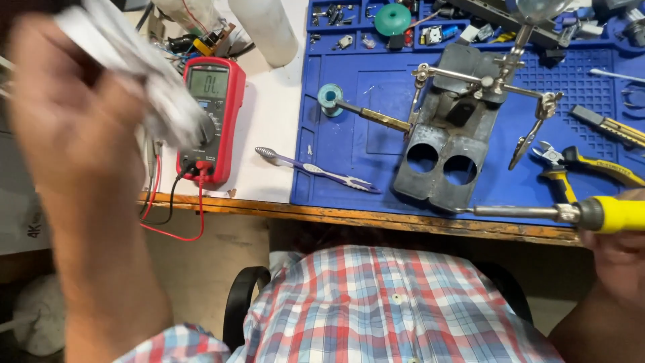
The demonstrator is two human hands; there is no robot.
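My left hand [67,114] is raised close to the camera and blurred, at the left of the view. It is closed on a crumpled white cloth or paper [144,74], held above a red multimeter [210,117]. My right hand [621,259] at the lower right grips the yellow handle of a soldering iron [608,214]. The iron's metal shaft [510,211] points left, its tip near the front edge of a grey metal stand [447,144] with two round holes.
A blue work mat [366,87] covers the bench. On it lie a toothbrush [316,170], a solder spool [330,95], helping-hand clips [531,138], yellow-handled cutters [584,168] and trays of small parts. Red and black leads [175,215] hang over the wooden bench edge [363,216].
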